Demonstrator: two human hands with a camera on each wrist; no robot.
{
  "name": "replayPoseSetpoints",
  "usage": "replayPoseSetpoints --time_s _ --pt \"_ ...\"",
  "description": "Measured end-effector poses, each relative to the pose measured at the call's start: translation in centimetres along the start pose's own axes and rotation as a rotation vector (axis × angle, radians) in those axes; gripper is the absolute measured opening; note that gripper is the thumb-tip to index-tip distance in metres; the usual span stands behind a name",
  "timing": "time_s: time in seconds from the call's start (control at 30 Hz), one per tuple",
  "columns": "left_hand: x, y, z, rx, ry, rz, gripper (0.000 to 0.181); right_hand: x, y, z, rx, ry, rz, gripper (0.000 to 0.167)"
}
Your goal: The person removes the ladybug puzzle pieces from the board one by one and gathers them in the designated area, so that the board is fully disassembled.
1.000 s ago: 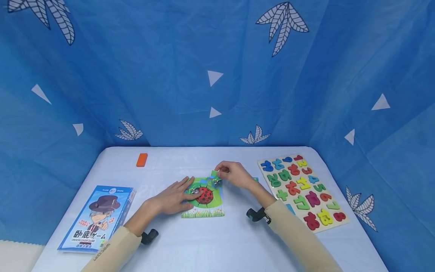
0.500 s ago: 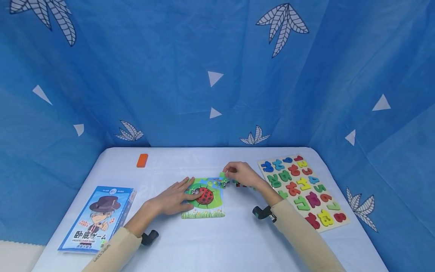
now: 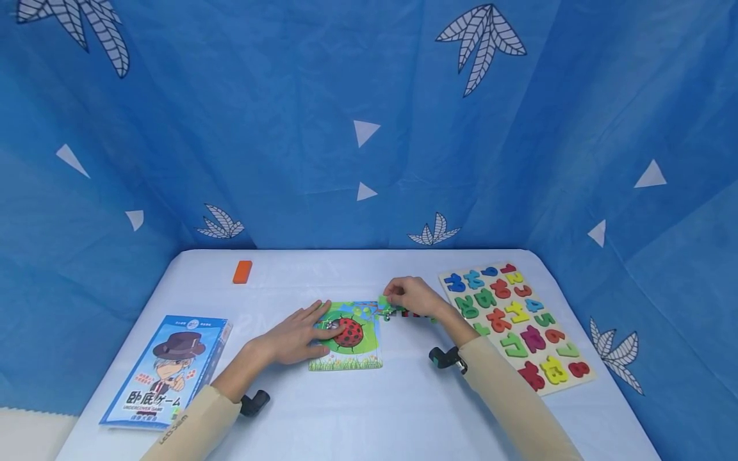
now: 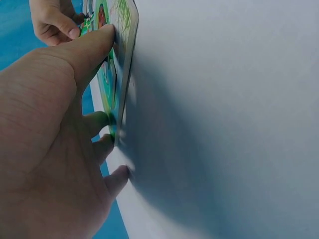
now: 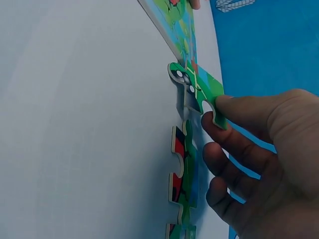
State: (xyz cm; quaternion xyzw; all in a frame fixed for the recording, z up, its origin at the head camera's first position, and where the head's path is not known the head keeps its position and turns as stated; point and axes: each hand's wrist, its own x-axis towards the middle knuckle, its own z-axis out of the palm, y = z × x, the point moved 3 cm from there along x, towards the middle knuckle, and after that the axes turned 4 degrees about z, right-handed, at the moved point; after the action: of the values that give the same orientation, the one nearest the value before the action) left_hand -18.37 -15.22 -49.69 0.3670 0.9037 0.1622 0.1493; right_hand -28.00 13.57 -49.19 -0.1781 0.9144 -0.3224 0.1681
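I see the left hand (image 3: 295, 335) spread on the ladybug board (image 3: 346, 363), midway between the side edges of the desk (image 3: 357, 416). The right hand (image 3: 412, 297) pinches a green piece (image 5: 208, 86) just beside the board, with more pieces (image 5: 187, 169) nearer the right edge.

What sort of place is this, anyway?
Perhaps a small tabletop play or filming corner: a patterned blue curtain hangs behind and beside a white table, on which lie a ladybug puzzle and a number board.
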Motion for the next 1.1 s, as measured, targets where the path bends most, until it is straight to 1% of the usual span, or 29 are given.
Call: replayPoseSetpoints --time_s 0.3,0.57,0.8,1.1 --pt "-0.11 -0.10 0.04 -0.002 0.001 0.003 0.054 0.45 0.30 0.25 -0.021 0.006 0.004 0.007" --pt "-0.08 -0.19 0.03 -0.020 -0.008 -0.009 0.054 0.54 -0.04 0.45 -0.046 -0.034 0.013 0.007" --pt "-0.11 -0.09 -0.13 -0.023 -0.010 -0.008 0.054 0.76 -0.05 0.40 -0.081 -0.031 0.015 0.007" --pt "-0.11 -0.02 -0.18 -0.012 -0.010 -0.009 0.053 0.78 0.13 0.35 -0.072 -0.028 0.012 0.004"
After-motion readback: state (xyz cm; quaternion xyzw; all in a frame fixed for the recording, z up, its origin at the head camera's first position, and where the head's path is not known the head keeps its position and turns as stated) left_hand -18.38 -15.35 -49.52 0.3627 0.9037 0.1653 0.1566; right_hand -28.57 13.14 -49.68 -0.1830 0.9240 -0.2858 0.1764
